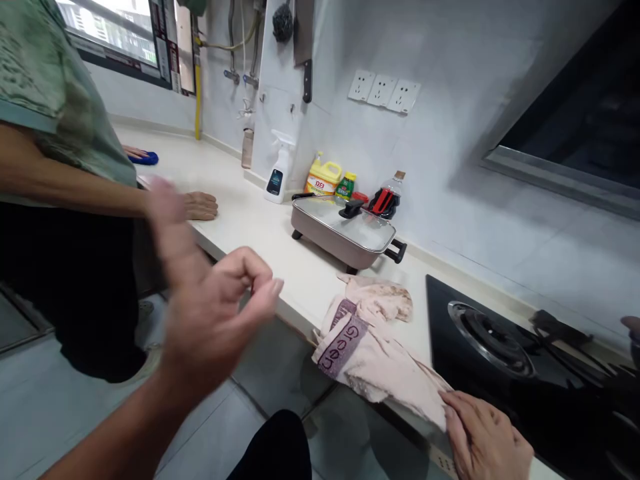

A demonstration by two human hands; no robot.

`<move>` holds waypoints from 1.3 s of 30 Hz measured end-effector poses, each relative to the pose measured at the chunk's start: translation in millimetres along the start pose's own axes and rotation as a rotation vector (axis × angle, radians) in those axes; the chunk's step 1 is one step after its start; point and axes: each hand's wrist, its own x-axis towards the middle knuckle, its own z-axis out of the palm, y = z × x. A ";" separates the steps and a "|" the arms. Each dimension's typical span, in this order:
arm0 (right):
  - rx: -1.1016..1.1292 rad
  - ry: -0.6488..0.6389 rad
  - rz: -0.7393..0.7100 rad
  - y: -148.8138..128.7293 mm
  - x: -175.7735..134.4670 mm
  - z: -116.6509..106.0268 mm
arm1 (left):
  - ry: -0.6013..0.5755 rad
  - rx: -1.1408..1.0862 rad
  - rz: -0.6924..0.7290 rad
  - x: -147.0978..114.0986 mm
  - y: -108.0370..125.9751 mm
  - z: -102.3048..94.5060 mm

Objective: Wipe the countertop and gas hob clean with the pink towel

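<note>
Pinching a pink towel (393, 363) by its near end in the right hand (485, 433), with the rest on the counter (250, 230) just left of that hand. Holding the left hand (207, 320) in midair with fingers partly bent, apart from the right. Facing a lidded pan (327, 235) farther out between both, a black stove (445, 347) beside the right and another person's hand (201, 205) beyond the left.

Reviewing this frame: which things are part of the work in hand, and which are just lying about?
In the work:
- Pink cloth, its near end in the right hand's fingers
- Left hand, raised with nothing in it

Just standing about:
- Lidded pan
- Spray bottle
- Yellow jug
</note>
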 end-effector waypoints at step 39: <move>0.889 -0.045 0.579 -99.4 4.1 -45.2 | -0.653 0.363 -0.154 -87.6 -59.8 68.2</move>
